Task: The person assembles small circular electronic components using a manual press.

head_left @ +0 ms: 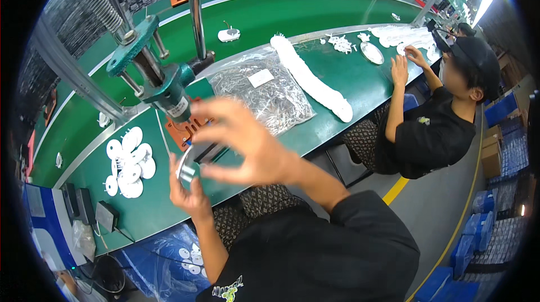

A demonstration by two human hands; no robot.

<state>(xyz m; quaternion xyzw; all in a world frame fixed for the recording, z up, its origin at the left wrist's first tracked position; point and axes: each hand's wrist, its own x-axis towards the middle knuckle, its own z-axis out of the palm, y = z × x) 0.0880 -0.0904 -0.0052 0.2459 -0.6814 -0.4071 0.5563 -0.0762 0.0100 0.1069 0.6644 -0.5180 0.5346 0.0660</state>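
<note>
My left hand (193, 199) is closed on a small white rounded part (184, 166), tilted on edge, with a metallic-looking piece on its inner side. Just right of it, my right hand (247, 147) is smeared by motion. Its thumb and fingers are spread apart around a gap, with nothing visible between them. The thumb tip is close to the white part, but I cannot tell if it touches. Beyond my hands, an orange fixture (181, 133) sits under a green press (160, 85), partly hidden by my right hand.
White discs (132, 161) lie piled at left. A clear bag of small metal pins (264, 96) and a long row of stacked white discs (312, 79) lie to the right. Beyond runs a green conveyor (256, 18). A co-worker (444, 105) sits at right, hands over the bench.
</note>
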